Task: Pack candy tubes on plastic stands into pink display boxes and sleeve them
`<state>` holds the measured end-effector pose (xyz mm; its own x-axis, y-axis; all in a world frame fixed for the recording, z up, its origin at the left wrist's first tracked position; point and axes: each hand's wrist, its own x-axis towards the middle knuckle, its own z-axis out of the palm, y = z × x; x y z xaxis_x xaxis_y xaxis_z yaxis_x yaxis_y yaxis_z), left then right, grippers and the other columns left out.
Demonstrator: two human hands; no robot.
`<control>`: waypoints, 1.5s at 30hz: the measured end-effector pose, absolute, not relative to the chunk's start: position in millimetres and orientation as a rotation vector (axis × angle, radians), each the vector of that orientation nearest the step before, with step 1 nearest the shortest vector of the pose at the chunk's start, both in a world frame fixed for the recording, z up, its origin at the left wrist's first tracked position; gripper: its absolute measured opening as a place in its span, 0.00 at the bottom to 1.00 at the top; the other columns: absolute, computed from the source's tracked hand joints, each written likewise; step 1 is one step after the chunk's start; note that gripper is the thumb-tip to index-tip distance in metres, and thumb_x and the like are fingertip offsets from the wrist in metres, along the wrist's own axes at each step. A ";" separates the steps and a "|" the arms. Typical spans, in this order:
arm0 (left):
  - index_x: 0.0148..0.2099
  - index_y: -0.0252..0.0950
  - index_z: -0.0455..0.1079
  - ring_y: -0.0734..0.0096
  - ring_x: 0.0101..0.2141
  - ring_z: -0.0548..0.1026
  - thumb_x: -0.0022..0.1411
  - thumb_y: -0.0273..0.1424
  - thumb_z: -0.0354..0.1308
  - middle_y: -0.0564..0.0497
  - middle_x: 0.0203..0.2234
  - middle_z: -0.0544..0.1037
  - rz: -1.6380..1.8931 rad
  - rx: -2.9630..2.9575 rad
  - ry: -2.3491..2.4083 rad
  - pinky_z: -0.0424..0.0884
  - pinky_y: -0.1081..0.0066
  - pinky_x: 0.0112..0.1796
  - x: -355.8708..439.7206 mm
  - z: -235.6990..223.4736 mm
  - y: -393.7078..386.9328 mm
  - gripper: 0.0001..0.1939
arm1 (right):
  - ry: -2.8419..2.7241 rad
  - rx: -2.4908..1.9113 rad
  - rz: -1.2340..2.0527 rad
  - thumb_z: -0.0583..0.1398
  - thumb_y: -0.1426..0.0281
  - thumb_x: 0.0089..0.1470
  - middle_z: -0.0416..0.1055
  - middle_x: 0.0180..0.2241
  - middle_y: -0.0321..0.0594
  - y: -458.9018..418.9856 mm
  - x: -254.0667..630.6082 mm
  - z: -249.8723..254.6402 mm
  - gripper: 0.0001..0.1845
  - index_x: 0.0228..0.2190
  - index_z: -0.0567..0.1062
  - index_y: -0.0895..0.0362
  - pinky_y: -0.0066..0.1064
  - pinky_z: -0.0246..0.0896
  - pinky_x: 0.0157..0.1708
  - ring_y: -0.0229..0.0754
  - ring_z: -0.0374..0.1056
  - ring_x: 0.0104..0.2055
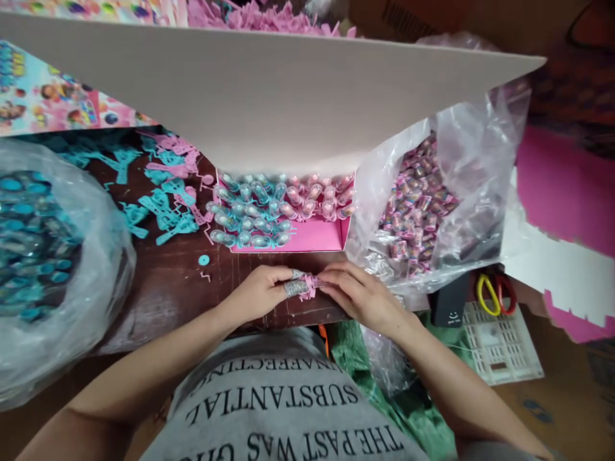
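Note:
My left hand (262, 291), with grey tape wrapped round the fingertips, pinches a small pink plastic toy part (308, 287) above the table's front edge. From the other side my right hand (358, 294) closes its fingers on the clear end of the same piece. Just beyond my hands stands a display box (319, 237) with a pink inside. Rows of teal clear-topped toys (252, 208) fill its left side, and pink ones (314, 192) stand at the back right. The exact shape of the held piece is partly hidden by my fingers.
Loose teal and pink plastic parts (168, 205) lie left of the box, near a teal gear (204, 260). A plastic bag of teal-capped pieces (38, 237) stands far left. Right are a bag of small wrapped candies (418, 205), a black box (449, 304) and scissors (489, 296).

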<state>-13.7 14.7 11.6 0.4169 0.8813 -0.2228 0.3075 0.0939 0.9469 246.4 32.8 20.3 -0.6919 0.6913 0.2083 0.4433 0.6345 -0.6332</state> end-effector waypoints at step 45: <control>0.47 0.38 0.79 0.63 0.43 0.81 0.63 0.44 0.69 0.50 0.42 0.85 0.556 1.279 1.187 0.73 0.62 0.49 -21.3 -16.8 -0.7 0.17 | -2.265 -1.997 0.659 0.63 0.66 0.57 0.81 0.43 0.52 119.5 320.1 -12.6 0.17 0.47 0.77 0.58 0.46 0.70 0.48 0.56 0.77 0.46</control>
<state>-21.3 -0.7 -16.8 0.3558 0.8627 -0.3593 0.2759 0.2704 0.9224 320.1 119.5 -12.6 -0.1643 0.9573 -0.2378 0.9354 0.0747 -0.3456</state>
